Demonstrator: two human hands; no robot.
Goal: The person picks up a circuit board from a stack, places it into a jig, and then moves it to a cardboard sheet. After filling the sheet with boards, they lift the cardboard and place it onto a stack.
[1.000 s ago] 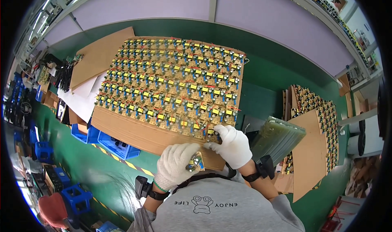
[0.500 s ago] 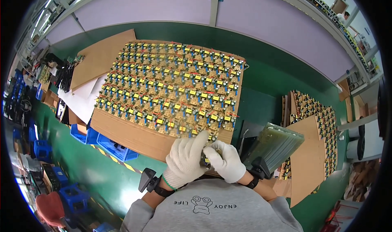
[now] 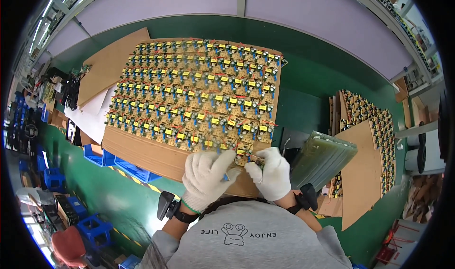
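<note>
Tan circuit boards with yellow blocks, blue and dark green parts and red wires (image 3: 194, 95) lie in close rows before us, on a broad brown cardboard sheet (image 3: 142, 145). Our left hand, in a cream knitted glove with a green cuff (image 3: 206, 174), is at the sheet's near edge, its fingers curled in, holding a small board with a blue part (image 3: 227, 177), mostly hidden by the glove. Our right hand, in a white cloth glove (image 3: 274, 174), is beside the nearest row; its thumb and forefinger are narrowly parted, with a piece of a board (image 3: 257, 161) showing between them. We cannot tell whether they grip it. To our right, a green translucent ridged block (image 3: 322, 159) stands tilted near that hand; beyond it, more circuit boards (image 3: 386, 150) lie partly under a flat brown cardboard piece (image 3: 359, 169).
</note>
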